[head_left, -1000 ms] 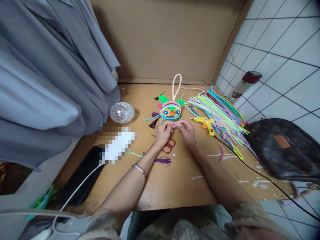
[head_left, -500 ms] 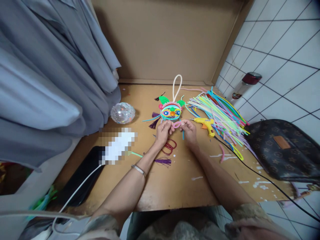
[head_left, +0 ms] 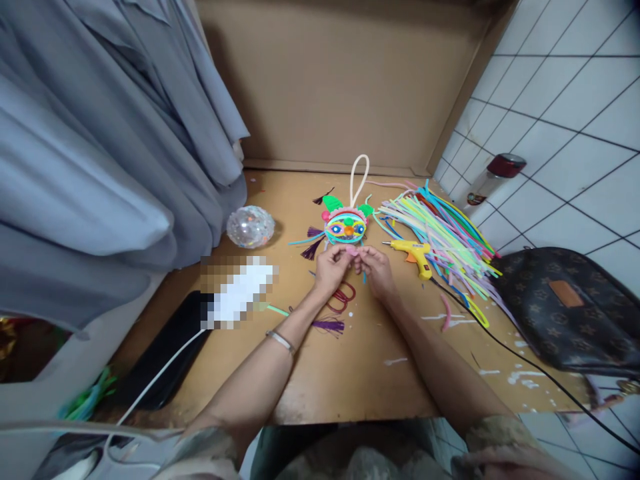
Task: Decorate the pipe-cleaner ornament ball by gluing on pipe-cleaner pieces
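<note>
My left hand (head_left: 332,269) and my right hand (head_left: 375,269) meet near the middle of the table, fingertips pinched on a small pink pipe cleaner (head_left: 353,251). Most of it is hidden by the fingers. Just beyond them lies a colourful lion-head ornament (head_left: 346,231) with green ears, blue eyes, an orange nose and a white hanging loop (head_left: 359,180). Red-handled scissors (head_left: 345,298) lie partly behind my left wrist, close to a purple tassel (head_left: 329,326). To the right of my right hand rests a yellow hot glue gun (head_left: 419,257).
Many coloured pipe cleaners (head_left: 445,233) are heaped at the right, near a dark patterned bag (head_left: 540,307) and a red-lidded bottle (head_left: 495,177). The gun's black cord runs right. At left are a clear ball (head_left: 251,227), a black tablet-like object (head_left: 165,363) and a grey curtain (head_left: 115,133).
My hands have come closer together, and the pink loop that showed between them is now mostly covered by fingers. The whole view has shifted slightly.
</note>
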Demonstrator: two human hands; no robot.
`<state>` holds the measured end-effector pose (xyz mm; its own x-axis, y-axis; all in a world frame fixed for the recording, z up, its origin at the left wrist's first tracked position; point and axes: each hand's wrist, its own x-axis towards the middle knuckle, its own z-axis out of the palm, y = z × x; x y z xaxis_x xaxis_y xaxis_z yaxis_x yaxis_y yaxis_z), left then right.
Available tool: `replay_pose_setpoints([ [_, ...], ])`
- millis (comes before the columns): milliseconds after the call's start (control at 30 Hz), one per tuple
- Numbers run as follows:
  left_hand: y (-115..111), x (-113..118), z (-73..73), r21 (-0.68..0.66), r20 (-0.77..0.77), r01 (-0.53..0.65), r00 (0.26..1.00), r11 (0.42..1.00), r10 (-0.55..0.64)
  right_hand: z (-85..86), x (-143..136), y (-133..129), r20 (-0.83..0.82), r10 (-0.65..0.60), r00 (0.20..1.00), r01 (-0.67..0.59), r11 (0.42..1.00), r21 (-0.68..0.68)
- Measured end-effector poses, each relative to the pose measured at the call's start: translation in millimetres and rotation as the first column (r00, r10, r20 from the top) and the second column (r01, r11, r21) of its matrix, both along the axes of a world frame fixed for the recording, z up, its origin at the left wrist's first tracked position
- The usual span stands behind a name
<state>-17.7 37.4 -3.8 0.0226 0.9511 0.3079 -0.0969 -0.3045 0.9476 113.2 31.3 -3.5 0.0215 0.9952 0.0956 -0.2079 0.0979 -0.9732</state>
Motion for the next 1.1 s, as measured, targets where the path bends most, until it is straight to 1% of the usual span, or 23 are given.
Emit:
replay_pose_setpoints([
  [100, 0.7, 0.0, 1.7, -0.075, 0.066, -0.016, 0.998, 0.997, 0.021, -2.0, -0.3, 1.0, 0.032, -0.039, 0.999, 0.037, 0.998, 0.042],
  [167, 0.6, 0.7, 2.3, -0.084, 0.082, -0.006, 0.997, 0.996, 0.013, -3.9, -0.5, 2.0, 0.061, -0.066, 0.996, 0.061, 0.996, 0.068],
  [267, 0.4, 1.6, 2.3, -0.085, 0.064, 0.026, 0.998, 0.996, -0.021, -6.8, 0.3, 3.6, 0.114, -0.096, 0.989, 0.086, 0.992, 0.091],
  [333, 0.4, 1.7, 2.0, -0.083, 0.036, 0.050, 0.998, 0.995, -0.048, -7.9, 1.1, 4.4, 0.128, -0.092, 0.987, 0.080, 0.992, 0.096],
  [467, -0.8, 0.4, 3.1, -0.093, 0.022, 0.092, 0.996, 0.991, -0.091, -7.9, 2.6, 5.2, 0.121, -0.028, 0.992, 0.014, 0.994, 0.111],
  [567, -3.0, -0.4, 6.1, -0.091, 0.060, 0.057, 0.997, 0.994, -0.052, -8.0, 4.7, 5.2, 0.157, 0.004, 0.988, -0.025, 0.991, 0.132],
  [700, -2.6, 0.4, 7.7, -0.075, 0.108, -0.033, 0.993, 0.997, 0.041, -9.0, 8.8, 5.7, 0.212, -0.009, 0.977, -0.024, 0.988, 0.154],
  [867, 3.3, 1.9, 2.0, -0.124, 0.211, -0.070, 0.973, 0.990, 0.095, -7.1, 9.3, 6.8, 0.097, -0.078, 0.992, 0.067, 0.992, 0.111],
  [1000, 4.5, 1.8, 0.2, -0.123, 0.246, -0.056, 0.965, 0.991, 0.085, -4.5, 4.5, 3.9, 0.110, -0.080, 0.991, 0.069, 0.993, 0.099],
  [1100, 1.9, 2.1, 2.5, -0.126, 0.227, -0.032, 0.972, 0.991, 0.060, -3.4, 2.9, 2.2, 0.094, -0.119, 0.988, 0.110, 0.989, 0.094],
])
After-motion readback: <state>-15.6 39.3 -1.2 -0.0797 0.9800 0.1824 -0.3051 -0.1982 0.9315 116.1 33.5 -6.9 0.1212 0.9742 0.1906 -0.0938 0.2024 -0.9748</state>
